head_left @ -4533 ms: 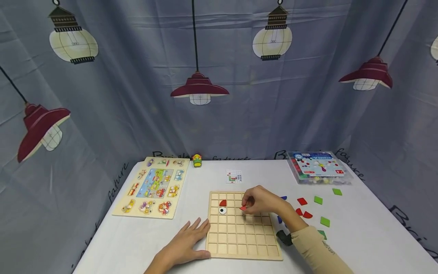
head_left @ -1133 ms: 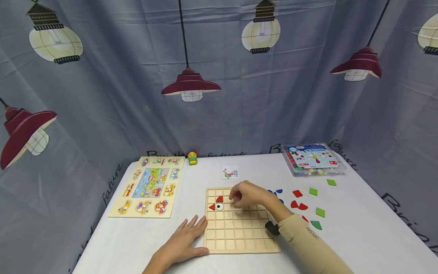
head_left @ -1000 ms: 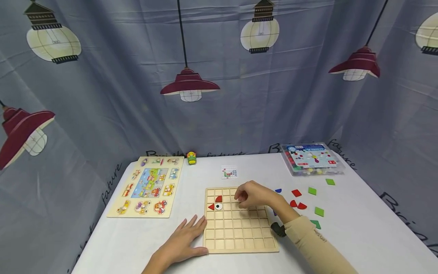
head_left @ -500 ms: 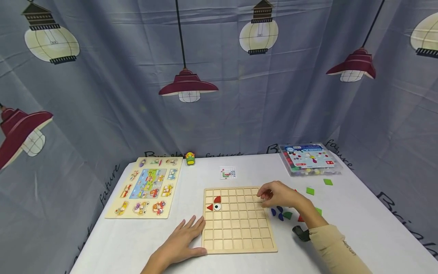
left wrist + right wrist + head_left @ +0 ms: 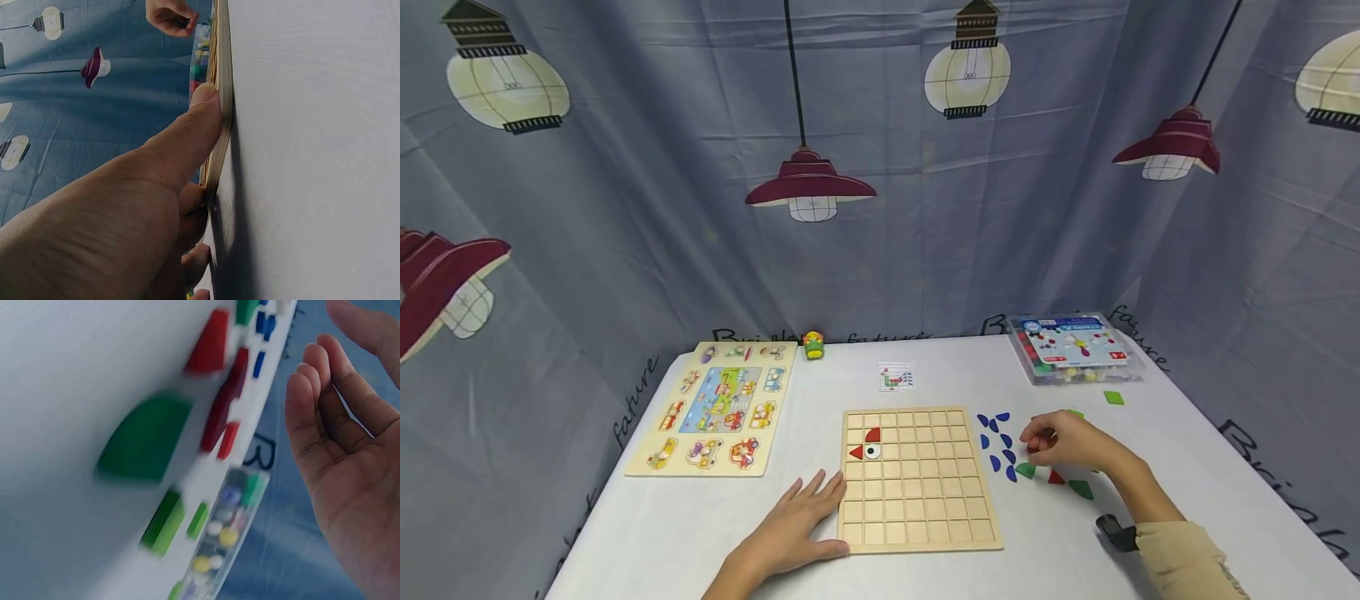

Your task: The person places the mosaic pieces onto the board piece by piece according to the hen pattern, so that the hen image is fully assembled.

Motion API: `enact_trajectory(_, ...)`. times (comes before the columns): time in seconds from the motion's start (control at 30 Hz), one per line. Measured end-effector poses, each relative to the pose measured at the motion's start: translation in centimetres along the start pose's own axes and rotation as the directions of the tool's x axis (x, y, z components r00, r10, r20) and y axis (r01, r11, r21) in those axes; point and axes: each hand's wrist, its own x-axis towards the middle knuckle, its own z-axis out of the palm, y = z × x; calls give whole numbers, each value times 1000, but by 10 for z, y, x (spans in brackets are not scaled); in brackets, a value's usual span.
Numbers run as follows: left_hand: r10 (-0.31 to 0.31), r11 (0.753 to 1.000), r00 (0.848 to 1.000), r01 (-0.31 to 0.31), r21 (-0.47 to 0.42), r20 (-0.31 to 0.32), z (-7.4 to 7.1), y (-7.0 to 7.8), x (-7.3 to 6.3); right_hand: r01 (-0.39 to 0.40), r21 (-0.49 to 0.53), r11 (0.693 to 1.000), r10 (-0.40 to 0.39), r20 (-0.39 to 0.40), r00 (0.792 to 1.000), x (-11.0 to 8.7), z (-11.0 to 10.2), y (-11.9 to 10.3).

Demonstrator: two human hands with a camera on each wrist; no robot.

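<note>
A wooden grid board (image 5: pixel 917 483) lies in front of me in the head view. Set in its upper left cells are a red quarter-circle piece (image 5: pixel 872 434), a red triangle (image 5: pixel 856 452) and a round eye piece (image 5: pixel 872 451). My left hand (image 5: pixel 793 529) rests with spread fingers against the board's left edge; its thumb (image 5: pixel 203 103) touches the rim in the left wrist view. Right of the board, my right hand (image 5: pixel 1067 442) hovers over loose pieces, covering some. The right wrist view shows its thumb and fingers apart and holding nothing, with a green quarter-circle piece (image 5: pixel 147 437) below.
Several blue half-round pieces (image 5: pixel 1007 440) lie beside the board. A small pattern card (image 5: pixel 896 377) lies behind it. At the left is a picture puzzle board (image 5: pixel 692 454), with a small toy figure (image 5: pixel 813 345) nearby. A clear plastic box (image 5: pixel 1078 350) stands back right.
A red piece pinched in my right hand earlier is gone from it, and a red triangle now sits left of the eye piece. That hand has moved right, off the board. My left hand stays put.
</note>
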Motion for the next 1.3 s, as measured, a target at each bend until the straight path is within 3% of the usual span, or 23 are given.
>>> enact_trajectory(0.23, -2, 1000, 1000, 2, -18, 3, -2, 2, -1, -119, -70, 990, 116, -46, 992, -18, -12, 23)
enact_trajectory(0.7, 1, 1000, 1000, -2, 7, 7, 1, 0, 0, -213, -106, 971, 204, -86, 975, -36, -30, 69)
enact_trajectory(1.07, -11, 1000, 1000, 11, 5, 25, 2, 1, 1, -304, -85, 949, 298, -76, 952, -37, -33, 81)
enact_trajectory(1.3, -5, 1000, 1000, 5, 19, 20, 1, 1, 1, -318, -87, 944, 314, -54, 948, -37, -32, 80)
